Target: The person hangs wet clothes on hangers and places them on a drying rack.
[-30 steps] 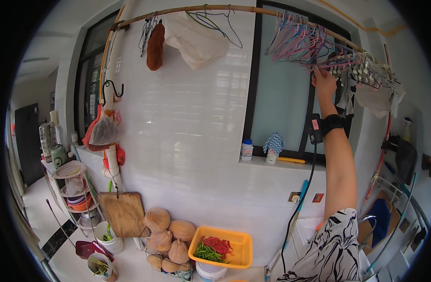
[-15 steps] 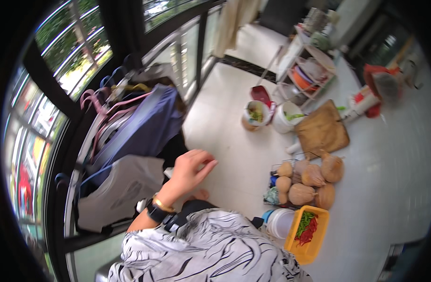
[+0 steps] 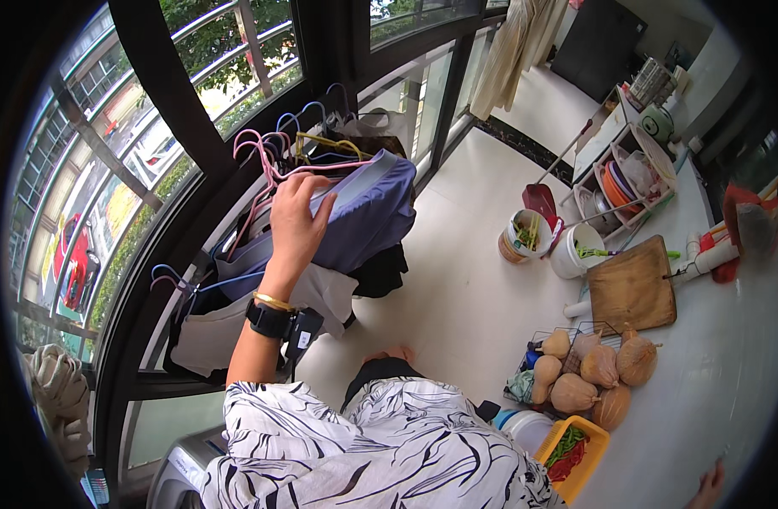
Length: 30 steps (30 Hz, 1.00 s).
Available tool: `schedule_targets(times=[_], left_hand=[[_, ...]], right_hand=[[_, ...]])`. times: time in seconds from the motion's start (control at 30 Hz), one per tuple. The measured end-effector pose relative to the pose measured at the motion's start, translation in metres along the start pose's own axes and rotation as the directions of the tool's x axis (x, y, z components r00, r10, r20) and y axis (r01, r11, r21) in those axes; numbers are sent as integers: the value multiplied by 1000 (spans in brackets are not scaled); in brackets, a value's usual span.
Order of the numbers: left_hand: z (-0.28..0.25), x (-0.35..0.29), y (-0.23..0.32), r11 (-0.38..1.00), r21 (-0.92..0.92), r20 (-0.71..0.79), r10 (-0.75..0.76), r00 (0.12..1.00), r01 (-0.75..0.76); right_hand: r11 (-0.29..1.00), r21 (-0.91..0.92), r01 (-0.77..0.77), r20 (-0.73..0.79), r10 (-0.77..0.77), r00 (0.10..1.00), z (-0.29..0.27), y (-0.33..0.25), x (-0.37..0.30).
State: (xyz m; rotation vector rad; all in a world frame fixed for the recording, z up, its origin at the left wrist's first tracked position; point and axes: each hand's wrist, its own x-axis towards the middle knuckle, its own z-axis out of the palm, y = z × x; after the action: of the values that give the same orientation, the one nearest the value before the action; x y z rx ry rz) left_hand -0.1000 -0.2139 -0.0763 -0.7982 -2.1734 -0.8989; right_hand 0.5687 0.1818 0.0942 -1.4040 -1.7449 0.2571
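Observation:
My left hand (image 3: 296, 222) is raised at the clothes rack, its fingers curved and the thumb apart, holding nothing I can see. Its fingertips are right by a pink hanger (image 3: 348, 164); whether they touch it I cannot tell. A blue-violet garment (image 3: 374, 204) hangs just beyond the hand. Nearer to me, beneath my wrist, is a light grey garment (image 3: 215, 332) with a blue hanger (image 3: 228, 281). Only part of my right hand (image 3: 709, 486) shows at the lower right rim, a finger stretched out, with no object visible in it.
Windows line the left side. On the floor to the right stand two white buckets (image 3: 567, 258) with greens, a wooden board (image 3: 633, 284), several squashes (image 3: 599, 365), and a yellow basket (image 3: 599, 443) of peppers. A shelf rack (image 3: 652, 161) is farther back. A grey stool (image 3: 173, 468) is at lower left.
My left hand has risen forward and left from over the floor to the hangers. The view has swung left, so the floor things sit farther right. Part of my right hand has come into view.

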Motion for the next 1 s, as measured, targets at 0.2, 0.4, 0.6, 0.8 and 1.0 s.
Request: schedule_targets(times=[0.2, 0.4, 0.6, 0.8, 1.0], left_hand=[[36, 56, -15, 991, 116, 344, 28, 939, -72], [74, 74, -33, 995, 43, 662, -99, 743, 94], [73, 77, -28, 984, -89, 630, -63, 774, 153], [68, 75, -30, 975, -180, 587, 0, 810, 131], [70, 74, -34, 968, -182, 633, -20, 774, 173]], right_hand=[[864, 463, 197, 710, -495, 501, 291, -210, -60], [555, 711, 431, 607, -794, 21, 455, -354, -115], [742, 646, 178, 761, -643, -84, 545, -418, -139], [843, 537, -38, 825, -534, -184, 553, -419, -147], [888, 377, -263, 878, -433, -204, 539, -369, -174]])
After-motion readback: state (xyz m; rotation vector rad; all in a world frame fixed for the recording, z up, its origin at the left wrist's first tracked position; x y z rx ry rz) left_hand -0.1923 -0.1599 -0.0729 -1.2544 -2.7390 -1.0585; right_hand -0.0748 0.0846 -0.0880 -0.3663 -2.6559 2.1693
